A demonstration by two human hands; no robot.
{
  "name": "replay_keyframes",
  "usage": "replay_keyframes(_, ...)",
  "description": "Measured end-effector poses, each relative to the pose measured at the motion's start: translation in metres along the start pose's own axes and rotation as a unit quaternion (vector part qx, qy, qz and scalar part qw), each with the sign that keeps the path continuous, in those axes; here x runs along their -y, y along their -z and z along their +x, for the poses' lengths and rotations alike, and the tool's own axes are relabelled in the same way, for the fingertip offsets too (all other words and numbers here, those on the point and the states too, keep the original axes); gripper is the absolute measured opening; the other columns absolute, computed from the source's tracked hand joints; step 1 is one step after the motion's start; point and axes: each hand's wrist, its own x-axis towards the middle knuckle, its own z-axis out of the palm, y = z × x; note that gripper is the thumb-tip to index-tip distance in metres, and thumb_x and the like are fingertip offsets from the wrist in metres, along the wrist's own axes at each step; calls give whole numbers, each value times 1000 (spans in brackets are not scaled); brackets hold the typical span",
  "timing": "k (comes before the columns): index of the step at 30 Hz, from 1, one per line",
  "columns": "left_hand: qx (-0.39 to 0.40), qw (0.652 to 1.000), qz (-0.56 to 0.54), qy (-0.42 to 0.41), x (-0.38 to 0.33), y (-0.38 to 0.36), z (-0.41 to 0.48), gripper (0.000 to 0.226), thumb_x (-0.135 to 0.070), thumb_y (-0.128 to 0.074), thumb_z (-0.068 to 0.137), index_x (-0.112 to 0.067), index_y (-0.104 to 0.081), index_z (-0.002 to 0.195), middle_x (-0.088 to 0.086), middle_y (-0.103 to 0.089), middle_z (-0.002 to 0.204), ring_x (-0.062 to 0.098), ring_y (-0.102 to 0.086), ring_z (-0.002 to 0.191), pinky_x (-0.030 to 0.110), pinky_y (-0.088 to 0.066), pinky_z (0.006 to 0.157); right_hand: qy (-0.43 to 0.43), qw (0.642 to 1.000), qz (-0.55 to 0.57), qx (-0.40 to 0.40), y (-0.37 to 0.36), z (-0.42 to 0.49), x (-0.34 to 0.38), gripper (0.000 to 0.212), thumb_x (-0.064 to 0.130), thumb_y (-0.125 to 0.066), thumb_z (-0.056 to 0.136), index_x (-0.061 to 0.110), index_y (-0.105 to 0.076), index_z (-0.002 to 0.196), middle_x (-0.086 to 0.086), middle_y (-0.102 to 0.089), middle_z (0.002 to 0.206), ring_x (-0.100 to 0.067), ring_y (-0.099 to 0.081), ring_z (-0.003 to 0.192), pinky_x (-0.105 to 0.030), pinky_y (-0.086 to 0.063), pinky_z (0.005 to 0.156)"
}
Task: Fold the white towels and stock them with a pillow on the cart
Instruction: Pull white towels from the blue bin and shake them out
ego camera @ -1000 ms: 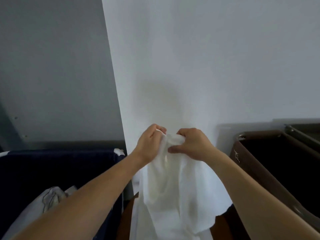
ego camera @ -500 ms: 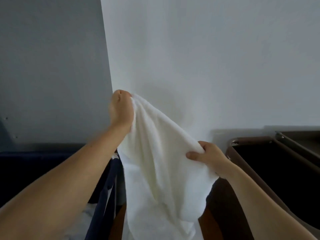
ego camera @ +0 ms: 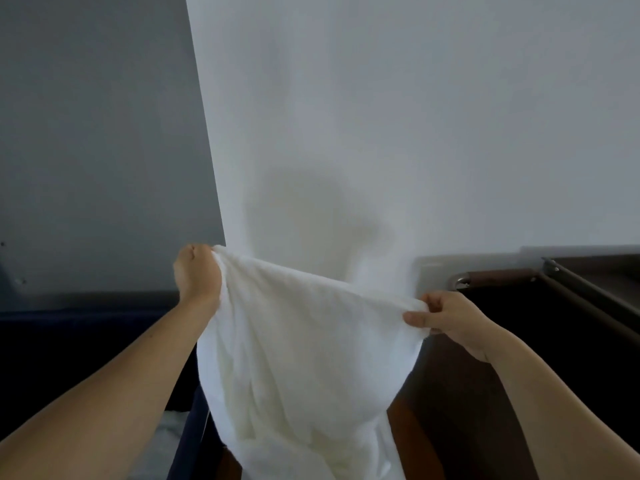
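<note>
A white towel hangs spread between my two hands in front of a pale wall. My left hand grips one upper corner, raised at the left. My right hand pinches the other end of the top edge, lower and to the right. The cloth sags between them and drops out of the bottom of the frame. The dark brown cart stands at the right, its inside dark. No pillow is in view.
A navy fabric bin stands at the lower left with some white linen inside. A grey wall panel fills the left; the pale wall is straight ahead and close.
My hands went from bunched together on the towel to wide apart, drawing its top edge out. In the last half second my left hand dropped lower and my right moved further right.
</note>
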Motion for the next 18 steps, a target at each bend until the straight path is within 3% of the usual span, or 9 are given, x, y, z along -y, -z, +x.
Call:
replay_keyframes(3, -26, 999, 10, 45, 16, 8, 6, 32, -17, -36, 98, -25, -35, 67, -5, -38, 69, 19, -39, 65, 21, -28, 56, 0, 999, -31, 42, 1, -4, 2, 19, 19, -78, 82, 8, -65, 89, 10, -63, 59, 0, -56, 55, -19, -43, 62)
replay_keyframes(5, -22, 998, 19, 54, 17, 11, 6, 33, -17, -35, 98, -25, -34, 67, -5, -37, 69, 19, -39, 65, 21, -27, 56, -10, 995, -88, 51, -4, -5, 2, 14, 21, -74, 88, 11, -66, 89, 9, -61, 60, 2, -53, 52, -14, -41, 57)
replay_keyframes(7, 15, 998, 46, 28, 19, 9, 2, 32, -15, -36, 97, -22, -35, 66, -4, -37, 68, 22, -41, 78, 23, -29, 56, 3, 996, -81, -41, -9, 3, 3, 12, 20, -73, 89, 12, -64, 86, 7, -59, 65, -6, -54, 57, -19, -42, 57)
replay_keyframes(10, 38, 997, 73, 0, 20, 12, -3, 18, -7, -34, 89, -11, -37, 72, 1, -34, 69, 21, -33, 73, 31, -27, 56, 40, 970, -89, -221, -3, 14, 15, 9, 15, -71, 89, 18, -63, 85, 5, -61, 74, -15, -57, 68, -24, -42, 60)
replay_keyframes(11, 24, 997, 69, -8, 19, 15, -1, 17, -7, -33, 88, -10, -38, 72, 2, -35, 70, 21, -32, 72, 32, -27, 57, 36, 965, -143, -218, 3, 17, 16, 11, 14, -70, 88, 21, -63, 84, 7, -61, 75, -14, -58, 70, -24, -40, 59)
replay_keyframes(13, 10, 995, 88, -39, 20, 22, 3, 19, -9, -33, 88, -9, -36, 69, 2, -37, 68, 22, -34, 68, 33, -30, 59, -31, 955, -273, -115, 9, 20, 10, 13, 13, -69, 87, 21, -61, 80, 4, -63, 74, -18, -62, 72, -23, -39, 57)
replay_keyframes(14, 18, 992, 106, -65, 21, 24, 3, 21, -11, -33, 90, -9, -38, 69, 3, -40, 68, 22, -37, 67, 35, -32, 60, -86, 954, -280, -64, 11, 22, 2, 11, 14, -68, 88, 17, -61, 81, -3, -66, 73, -21, -63, 70, -22, -40, 54)
replay_keyframes(16, 31, 985, 136, -101, 24, 28, 0, 22, -14, -35, 93, -5, -48, 78, 5, -49, 74, 23, -44, 69, 39, -39, 64, -164, 970, -176, -33, 12, 22, -8, 8, 13, -67, 92, 8, -62, 87, -18, -70, 75, -25, -61, 64, -23, -40, 46)
replay_keyframes(18, 27, 982, 157, -103, 30, 30, -2, 24, -15, -36, 96, 0, -53, 87, 7, -54, 80, 26, -49, 75, 41, -41, 68, -164, 982, -5, -91, 11, 24, -11, 5, 8, -67, 92, 5, -62, 92, -21, -67, 74, -24, -61, 57, -23, -42, 43)
